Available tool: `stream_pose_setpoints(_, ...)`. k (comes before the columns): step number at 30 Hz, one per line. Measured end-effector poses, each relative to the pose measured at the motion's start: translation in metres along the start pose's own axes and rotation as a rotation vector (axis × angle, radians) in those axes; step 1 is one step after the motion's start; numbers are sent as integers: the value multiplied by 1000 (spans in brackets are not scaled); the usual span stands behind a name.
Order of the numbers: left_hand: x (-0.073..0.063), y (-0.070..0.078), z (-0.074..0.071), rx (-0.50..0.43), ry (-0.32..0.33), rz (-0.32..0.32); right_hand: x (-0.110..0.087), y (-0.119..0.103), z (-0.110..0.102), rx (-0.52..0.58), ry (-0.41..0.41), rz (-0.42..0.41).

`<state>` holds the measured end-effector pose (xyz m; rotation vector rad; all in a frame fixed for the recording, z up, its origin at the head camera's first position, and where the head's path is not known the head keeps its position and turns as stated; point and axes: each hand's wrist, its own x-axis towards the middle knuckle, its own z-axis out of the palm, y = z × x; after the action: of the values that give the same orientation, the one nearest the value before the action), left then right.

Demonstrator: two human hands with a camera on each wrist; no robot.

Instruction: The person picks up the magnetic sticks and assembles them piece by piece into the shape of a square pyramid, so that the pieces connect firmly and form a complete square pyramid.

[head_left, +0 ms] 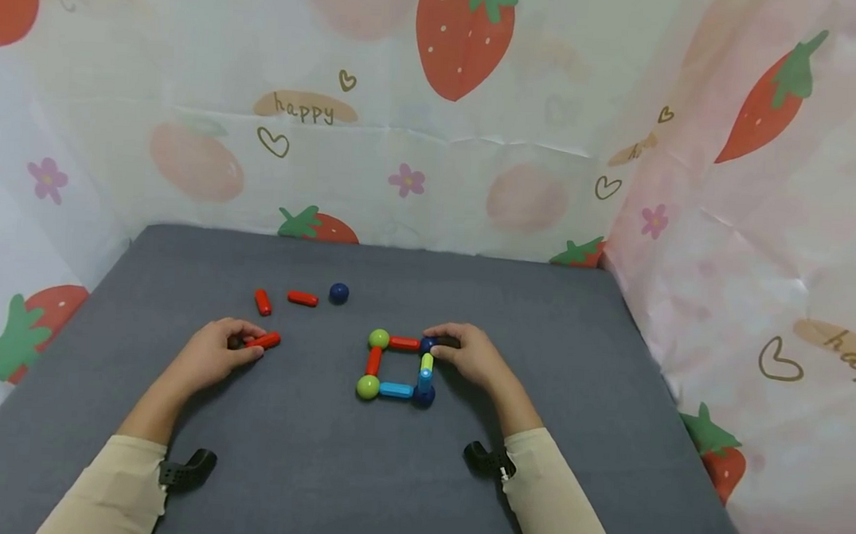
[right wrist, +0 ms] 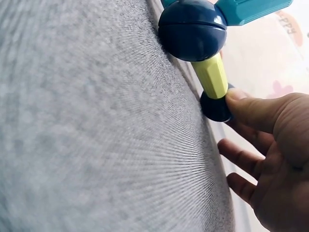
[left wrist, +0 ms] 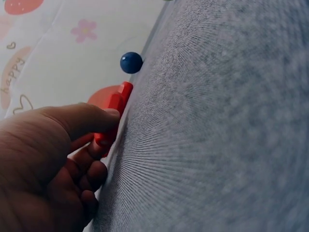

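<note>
At the bench point(head_left: 305, 453), the left hand point(head_left: 213, 355) pinches a red rod point(head_left: 265, 340) near two loose rods point(head_left: 302, 298). The right hand point(head_left: 476, 358) has its grip on the far right ball point(head_left: 427, 344) of a square frame point(head_left: 373, 362) resting there.

Strawberry-print backdrop point(head_left: 433, 140) behind grey tabletop point(head_left: 305, 453)

Left hand point(head_left: 216, 349) and right hand point(head_left: 474, 357), well apart, each in a pinch.
Both forearms slant inward from beige sleeves point(head_left: 561, 496), wrists bare. The left thumb reaches out straight, the lower fingers point(left wrist: 98, 173) curled beneath; the right thumb extends too, its lower fingers loosely bent and spread.
</note>
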<state>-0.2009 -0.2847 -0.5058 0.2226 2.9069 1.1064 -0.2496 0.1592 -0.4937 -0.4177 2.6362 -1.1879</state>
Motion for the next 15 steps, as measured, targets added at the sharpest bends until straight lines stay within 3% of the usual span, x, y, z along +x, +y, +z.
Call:
stream_pose_setpoints(11, -4, 11, -6, -210, 13, -57, 0, -2, 2, 10, -4, 9)
stream_pose_setpoints(15, -4, 25, -9, -248, 8, -26, 2, -3, 0, 4, -4, 5)
